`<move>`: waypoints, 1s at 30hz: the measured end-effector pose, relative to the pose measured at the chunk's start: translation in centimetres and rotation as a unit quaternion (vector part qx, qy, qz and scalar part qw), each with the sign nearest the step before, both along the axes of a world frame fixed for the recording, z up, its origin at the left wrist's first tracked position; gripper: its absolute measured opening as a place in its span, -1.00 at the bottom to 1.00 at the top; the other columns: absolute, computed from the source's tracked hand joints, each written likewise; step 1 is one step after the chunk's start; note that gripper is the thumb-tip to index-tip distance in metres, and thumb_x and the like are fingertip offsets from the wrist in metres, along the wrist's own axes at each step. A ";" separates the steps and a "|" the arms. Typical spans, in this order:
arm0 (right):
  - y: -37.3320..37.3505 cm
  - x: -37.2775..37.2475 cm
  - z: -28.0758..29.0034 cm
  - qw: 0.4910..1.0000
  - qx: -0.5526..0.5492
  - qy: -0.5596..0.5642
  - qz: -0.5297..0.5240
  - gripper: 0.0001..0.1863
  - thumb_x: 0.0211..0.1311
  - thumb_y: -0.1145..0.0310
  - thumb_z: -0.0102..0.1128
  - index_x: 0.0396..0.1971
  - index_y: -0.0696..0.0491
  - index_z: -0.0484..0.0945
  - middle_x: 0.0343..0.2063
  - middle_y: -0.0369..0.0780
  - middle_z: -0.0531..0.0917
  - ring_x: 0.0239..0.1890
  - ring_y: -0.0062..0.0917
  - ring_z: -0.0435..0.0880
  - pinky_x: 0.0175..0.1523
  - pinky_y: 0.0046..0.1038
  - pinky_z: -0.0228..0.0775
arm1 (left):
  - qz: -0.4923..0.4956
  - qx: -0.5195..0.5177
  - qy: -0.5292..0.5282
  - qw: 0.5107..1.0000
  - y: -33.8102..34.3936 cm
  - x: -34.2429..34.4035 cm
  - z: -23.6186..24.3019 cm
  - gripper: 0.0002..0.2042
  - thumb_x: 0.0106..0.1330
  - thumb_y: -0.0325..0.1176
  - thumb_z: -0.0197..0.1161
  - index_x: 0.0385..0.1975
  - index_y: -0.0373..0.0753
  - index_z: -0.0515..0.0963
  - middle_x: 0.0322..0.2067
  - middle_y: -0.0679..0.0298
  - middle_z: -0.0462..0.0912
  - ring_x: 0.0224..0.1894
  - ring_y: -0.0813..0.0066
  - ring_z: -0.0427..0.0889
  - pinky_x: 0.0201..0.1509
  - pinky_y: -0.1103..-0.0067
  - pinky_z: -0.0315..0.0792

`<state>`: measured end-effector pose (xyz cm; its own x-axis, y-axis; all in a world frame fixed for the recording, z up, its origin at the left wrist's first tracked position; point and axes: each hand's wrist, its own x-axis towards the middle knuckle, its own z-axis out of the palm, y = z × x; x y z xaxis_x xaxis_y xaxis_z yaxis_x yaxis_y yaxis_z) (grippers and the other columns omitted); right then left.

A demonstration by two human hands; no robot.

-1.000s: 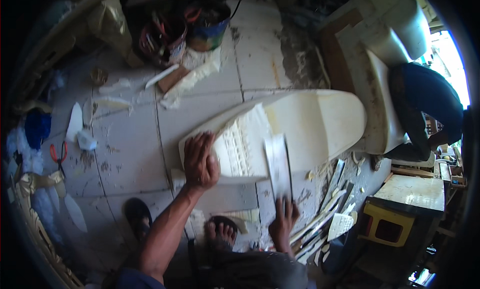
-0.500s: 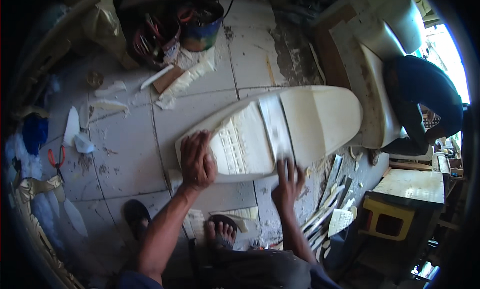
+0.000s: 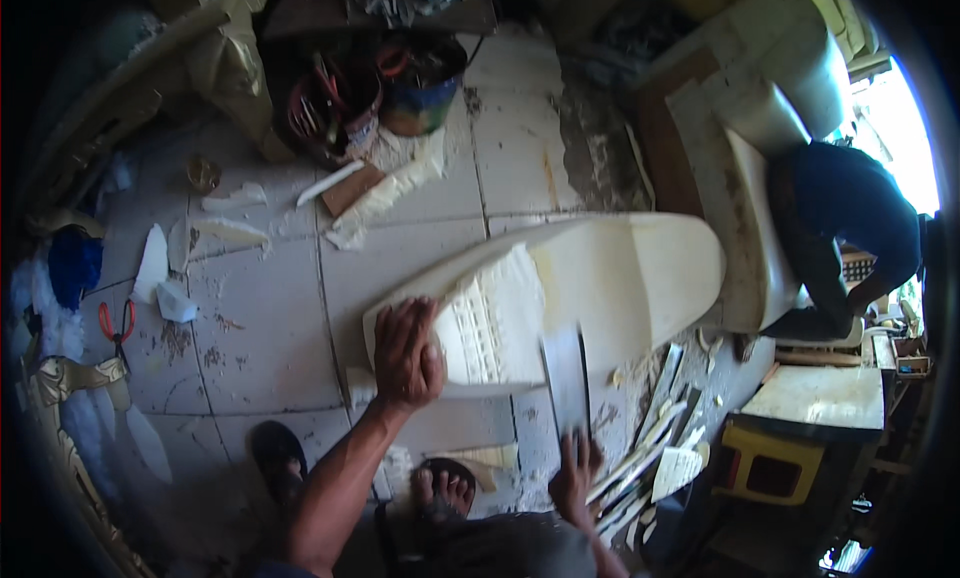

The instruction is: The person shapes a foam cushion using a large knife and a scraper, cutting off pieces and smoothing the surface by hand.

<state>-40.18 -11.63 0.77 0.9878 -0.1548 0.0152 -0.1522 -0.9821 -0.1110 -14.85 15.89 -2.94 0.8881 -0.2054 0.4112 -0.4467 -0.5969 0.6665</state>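
A long cream foam piece (image 3: 622,278), shaped like a seat, lies crosswise before me, with a rough, cut band (image 3: 482,313) toward its left end. My left hand (image 3: 408,350) grips that end, fingers curled on it. My right hand (image 3: 575,478) holds a long, flat metal blade (image 3: 567,383), which reaches from my hand up over the foam's near edge, right of the rough band.
A person (image 3: 850,208) bends beside large cream padded pieces (image 3: 750,218) at right. A yellow stool (image 3: 740,463) stands below them. Pale strips (image 3: 640,458) lie beside me. Tool buckets (image 3: 330,118) stand at the back. Red-handled scissors (image 3: 118,323) and scraps are at left.
Over the last half second my right hand and the blade have pulled back toward me from across the foam. The whole scene sits slightly lower in the picture. My left hand keeps its hold.
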 end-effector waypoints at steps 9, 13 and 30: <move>1.0 3.3 0.0 1.000 0.030 0.002 -0.008 -0.24 -0.04 0.73 0.01 0.28 0.01 0.55 0.33 0.04 0.48 0.41 -0.01 0.33 0.46 0.04 0.08 | -0.006 -0.006 0.017 1.000 -0.2 -0.2 -0.2 -0.46 0.47 -0.23 -0.15 0.37 -0.34 0.40 0.23 -0.04 0.54 0.35 0.00 0.44 0.51 0.08 0.06; -0.4 0.9 0.2 0.999 0.016 -0.031 -0.002 -0.23 -0.13 0.77 0.01 0.22 0.05 0.60 0.28 0.04 0.54 0.38 -0.02 0.39 0.44 -0.01 0.07 | 0.002 -0.001 -0.002 1.000 -0.3 0.4 -0.1 -0.44 0.47 -0.19 -0.15 0.39 -0.35 0.38 0.24 -0.05 0.52 0.36 -0.04 0.43 0.53 0.08 0.04; -1.0 0.1 -1.2 1.000 0.001 0.001 -0.030 -0.11 -0.12 0.76 0.05 0.36 -0.08 0.49 0.31 -0.03 0.54 0.43 -0.04 0.32 0.48 -0.02 0.05 | -0.002 0.021 -0.004 1.000 -0.4 0.1 -0.1 -0.44 0.50 -0.20 -0.20 0.40 -0.35 0.35 0.25 -0.03 0.51 0.33 -0.04 0.44 0.51 0.08 0.07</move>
